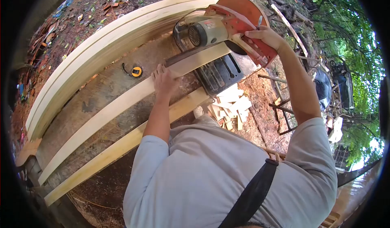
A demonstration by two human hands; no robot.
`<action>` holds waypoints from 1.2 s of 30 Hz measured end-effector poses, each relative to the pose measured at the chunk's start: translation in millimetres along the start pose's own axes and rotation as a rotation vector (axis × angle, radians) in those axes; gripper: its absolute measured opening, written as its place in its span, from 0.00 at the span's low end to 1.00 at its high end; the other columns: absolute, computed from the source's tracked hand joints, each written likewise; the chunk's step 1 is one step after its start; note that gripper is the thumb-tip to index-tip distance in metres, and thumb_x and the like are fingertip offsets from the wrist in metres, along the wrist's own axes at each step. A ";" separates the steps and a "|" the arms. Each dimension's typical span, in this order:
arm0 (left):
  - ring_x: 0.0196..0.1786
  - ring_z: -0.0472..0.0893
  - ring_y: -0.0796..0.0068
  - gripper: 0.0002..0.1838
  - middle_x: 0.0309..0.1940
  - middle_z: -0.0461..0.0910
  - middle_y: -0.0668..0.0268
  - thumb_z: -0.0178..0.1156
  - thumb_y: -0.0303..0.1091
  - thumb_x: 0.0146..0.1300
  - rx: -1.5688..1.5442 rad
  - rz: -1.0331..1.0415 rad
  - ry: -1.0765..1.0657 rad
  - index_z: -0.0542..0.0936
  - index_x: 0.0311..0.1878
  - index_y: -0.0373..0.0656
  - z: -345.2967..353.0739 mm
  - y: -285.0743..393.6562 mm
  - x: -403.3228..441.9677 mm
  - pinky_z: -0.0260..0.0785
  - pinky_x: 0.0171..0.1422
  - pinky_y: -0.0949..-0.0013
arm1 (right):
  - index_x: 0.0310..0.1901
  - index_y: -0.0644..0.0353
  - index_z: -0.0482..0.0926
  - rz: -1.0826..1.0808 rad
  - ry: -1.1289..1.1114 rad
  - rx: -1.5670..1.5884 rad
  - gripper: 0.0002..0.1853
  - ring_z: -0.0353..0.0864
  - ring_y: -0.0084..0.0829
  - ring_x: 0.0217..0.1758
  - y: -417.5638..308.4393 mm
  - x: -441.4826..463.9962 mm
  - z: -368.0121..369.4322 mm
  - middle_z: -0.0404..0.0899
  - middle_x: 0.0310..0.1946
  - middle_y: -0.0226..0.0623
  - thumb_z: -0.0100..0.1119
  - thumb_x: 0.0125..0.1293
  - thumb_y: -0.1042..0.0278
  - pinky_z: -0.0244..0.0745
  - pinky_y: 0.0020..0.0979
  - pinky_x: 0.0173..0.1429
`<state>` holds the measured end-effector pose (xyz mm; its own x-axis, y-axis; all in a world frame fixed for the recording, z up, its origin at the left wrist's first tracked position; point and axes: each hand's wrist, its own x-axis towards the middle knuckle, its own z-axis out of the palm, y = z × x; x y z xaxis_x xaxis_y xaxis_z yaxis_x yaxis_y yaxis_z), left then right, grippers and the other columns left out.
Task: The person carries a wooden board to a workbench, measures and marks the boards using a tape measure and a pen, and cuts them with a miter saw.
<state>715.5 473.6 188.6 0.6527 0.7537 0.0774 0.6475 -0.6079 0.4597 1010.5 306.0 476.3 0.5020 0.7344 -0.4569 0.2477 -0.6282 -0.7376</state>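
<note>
My left hand (163,81) grips a long pale wooden plank (122,102), with its fingers curled over the far edge. That plank runs across the black base (221,73) of a chop saw (213,31) with a red guard and a large brown disc. At the saw's red handle area my right hand (266,38) is closed, its fingers partly hidden. A slim pen or pencil (260,21) sticks up beside its fingers. The saw head is raised above the base. A second wooden plank (118,146) lies nearer my body, roughly alongside the first.
A stack of long planks (101,41) stands on the far side of the worktable (91,104). A yellow and black tape measure (137,71) lies on the table. Wood offcuts (231,108) are piled on the sawdust-covered ground. A metal frame (280,106) stands to the right.
</note>
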 end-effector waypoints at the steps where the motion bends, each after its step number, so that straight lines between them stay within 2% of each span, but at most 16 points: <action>1: 0.72 0.64 0.49 0.38 0.71 0.65 0.50 0.72 0.55 0.52 0.010 -0.006 -0.004 0.79 0.57 0.34 -0.3 1.6 -1.2 0.51 0.77 0.49 | 0.35 0.61 0.83 -0.005 -0.015 0.060 0.15 0.75 0.21 0.24 2.8 -1.3 2.1 0.79 0.27 0.27 0.66 0.66 0.55 0.69 0.24 0.31; 5: 0.71 0.66 0.48 0.37 0.69 0.67 0.50 0.73 0.56 0.50 0.003 0.029 0.080 0.81 0.55 0.35 2.0 0.5 -1.4 0.52 0.77 0.49 | 0.36 0.62 0.84 -0.093 -0.005 0.000 0.16 0.77 0.22 0.27 25.2 8.2 -1.7 0.80 0.27 0.28 0.66 0.66 0.54 0.71 0.26 0.34; 10: 0.68 0.69 0.49 0.35 0.63 0.74 0.51 0.73 0.56 0.48 0.062 0.021 0.009 0.83 0.51 0.37 -3.5 5.4 -3.9 0.54 0.76 0.50 | 0.42 0.64 0.84 -0.110 -0.003 0.040 0.19 0.79 0.23 0.33 33.1 3.2 4.9 0.83 0.32 0.30 0.66 0.66 0.53 0.73 0.28 0.40; 15: 0.69 0.69 0.52 0.36 0.62 0.74 0.53 0.73 0.58 0.47 0.087 -0.018 0.000 0.83 0.51 0.38 4.6 1.7 2.4 0.55 0.76 0.52 | 0.48 0.70 0.83 -0.129 -0.011 0.110 0.24 0.83 0.27 0.37 56.1 6.6 8.9 0.84 0.36 0.36 0.67 0.63 0.52 0.77 0.31 0.46; 17: 0.70 0.68 0.52 0.37 0.63 0.74 0.53 0.73 0.60 0.46 0.091 -0.022 -0.021 0.83 0.51 0.38 -5.1 4.0 -1.3 0.55 0.76 0.53 | 0.49 0.69 0.82 -0.072 -0.045 0.040 0.23 0.82 0.25 0.37 43.4 4.8 2.6 0.84 0.37 0.35 0.67 0.65 0.54 0.76 0.29 0.45; 19: 0.74 0.63 0.49 0.47 0.70 0.69 0.51 0.72 0.67 0.42 0.140 -0.156 -0.409 0.81 0.59 0.39 -39.2 22.1 1.5 0.52 0.79 0.51 | 0.48 0.69 0.82 -0.052 -0.018 -0.279 0.20 0.81 0.23 0.38 10.3 6.9 -12.9 0.84 0.37 0.35 0.67 0.65 0.58 0.77 0.27 0.43; 21: 0.74 0.63 0.49 0.47 0.69 0.69 0.51 0.72 0.67 0.41 0.183 -0.143 -0.355 0.81 0.58 0.39 -18.4 8.8 -16.5 0.51 0.79 0.50 | 0.45 0.68 0.83 -0.305 0.051 -0.290 0.17 0.82 0.25 0.37 -8.0 16.0 -28.1 0.84 0.35 0.35 0.68 0.64 0.61 0.77 0.29 0.42; 23: 0.74 0.63 0.49 0.48 0.68 0.69 0.51 0.73 0.67 0.39 0.235 -0.133 -0.304 0.81 0.57 0.39 -16.6 3.7 -37.5 0.51 0.79 0.50 | 0.48 0.66 0.82 -0.551 0.204 -0.432 0.17 0.82 0.25 0.37 -19.6 30.0 -50.8 0.84 0.33 0.34 0.66 0.65 0.62 0.76 0.30 0.42; 25: 0.74 0.63 0.48 0.47 0.67 0.70 0.52 0.74 0.66 0.38 0.157 -0.175 -0.423 0.81 0.56 0.37 -41.3 22.4 -54.9 0.51 0.79 0.47 | 0.50 0.66 0.80 -0.503 0.307 -0.453 0.17 0.81 0.25 0.38 -56.2 -12.9 -38.4 0.83 0.33 0.35 0.65 0.65 0.63 0.76 0.31 0.44; 27: 0.73 0.64 0.49 0.47 0.65 0.72 0.53 0.75 0.66 0.37 0.149 -0.150 -0.368 0.82 0.55 0.37 -30.4 15.4 -65.4 0.52 0.78 0.47 | 0.52 0.65 0.79 -0.456 0.408 -0.487 0.18 0.81 0.25 0.38 -72.9 -31.3 -23.3 0.83 0.33 0.36 0.64 0.66 0.63 0.76 0.31 0.46; 29: 0.72 0.66 0.49 0.47 0.63 0.74 0.53 0.76 0.65 0.35 0.147 -0.132 -0.315 0.83 0.54 0.37 -18.7 8.9 -69.8 0.53 0.78 0.48 | 0.43 0.66 0.85 -0.922 0.718 -0.435 0.19 0.84 0.51 0.44 -72.0 -33.9 -14.2 0.87 0.40 0.49 0.57 0.64 0.56 0.77 0.43 0.52; 30: 0.71 0.66 0.49 0.46 0.62 0.74 0.54 0.76 0.65 0.35 0.144 -0.126 -0.280 0.83 0.53 0.37 -14.9 6.3 -70.8 0.53 0.78 0.48 | 0.43 0.66 0.85 -0.917 0.711 -0.426 0.19 0.84 0.51 0.44 -69.8 -40.2 -13.3 0.87 0.40 0.49 0.57 0.64 0.56 0.77 0.43 0.52; 32: 0.71 0.66 0.50 0.46 0.61 0.75 0.54 0.76 0.64 0.35 0.158 -0.128 -0.245 0.83 0.52 0.37 -15.1 1.4 -71.2 0.53 0.77 0.49 | 0.55 0.63 0.77 -0.760 0.689 -0.530 0.19 0.82 0.28 0.38 -65.6 -52.5 -12.2 0.81 0.34 0.38 0.63 0.65 0.66 0.76 0.31 0.46; 34: 0.70 0.67 0.49 0.49 0.62 0.73 0.54 0.75 0.67 0.34 0.147 -0.114 -0.332 0.81 0.53 0.34 -16.9 1.9 -66.7 0.54 0.76 0.46 | 0.49 0.62 0.81 -1.025 0.536 -0.419 0.14 0.83 0.32 0.40 -38.1 -68.2 -17.1 0.83 0.39 0.39 0.64 0.60 0.77 0.76 0.33 0.47; 35: 0.70 0.67 0.49 0.49 0.62 0.73 0.54 0.75 0.67 0.34 0.150 -0.124 -0.333 0.81 0.53 0.34 -18.6 3.7 -65.4 0.54 0.76 0.46 | 0.46 0.61 0.83 -1.037 0.452 -0.465 0.12 0.83 0.32 0.41 -24.9 -89.3 -16.2 0.84 0.39 0.39 0.64 0.60 0.80 0.76 0.34 0.48; 36: 0.70 0.67 0.50 0.46 0.61 0.74 0.54 0.76 0.65 0.34 0.151 -0.146 -0.339 0.82 0.51 0.36 -21.3 7.6 -65.4 0.53 0.77 0.47 | 0.40 0.61 0.85 -0.854 0.079 -0.274 0.06 0.83 0.30 0.41 7.6 -95.7 -16.6 0.85 0.38 0.39 0.66 0.60 0.77 0.76 0.34 0.49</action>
<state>669.3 425.0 205.8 0.6259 0.7252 -0.2870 0.7772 -0.5494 0.3069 978.1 226.7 522.6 0.1091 0.9657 0.2356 0.7466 0.0769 -0.6608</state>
